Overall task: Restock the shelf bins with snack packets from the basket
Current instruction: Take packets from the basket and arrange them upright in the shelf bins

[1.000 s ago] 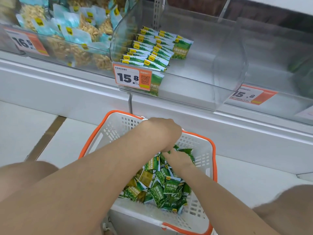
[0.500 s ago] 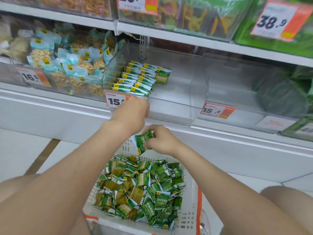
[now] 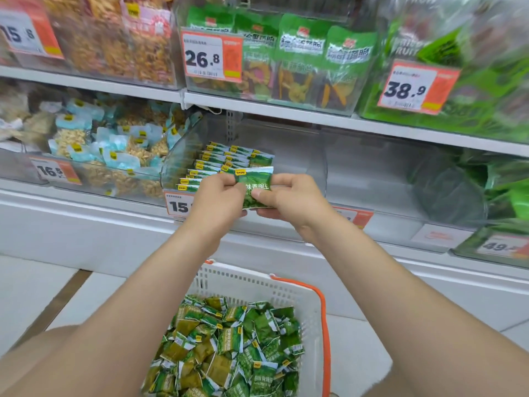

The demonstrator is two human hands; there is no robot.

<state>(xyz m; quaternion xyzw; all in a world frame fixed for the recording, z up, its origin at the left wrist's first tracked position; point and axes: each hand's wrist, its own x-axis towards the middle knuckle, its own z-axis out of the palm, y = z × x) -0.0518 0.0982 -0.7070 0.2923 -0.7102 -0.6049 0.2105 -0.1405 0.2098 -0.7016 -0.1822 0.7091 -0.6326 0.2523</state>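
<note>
White shelf boards (image 3: 286, 110) ran across the shop fitting above a plain white base panel (image 3: 86, 233), orange-and-white price tags (image 3: 211, 57) hung along their front edges, and pale floor tiles (image 3: 34, 287) lay below, crossed by a dark strip (image 3: 63, 296).

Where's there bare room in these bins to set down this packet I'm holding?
Bare floor in the clear bin, between the green packet rows and its right wall. The next bin to the right is bare up to the dark green bags. Crowded: the nut packet bin on the left.

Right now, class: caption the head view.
Left hand and right hand hold a snack packet before the shelf bin.
</note>
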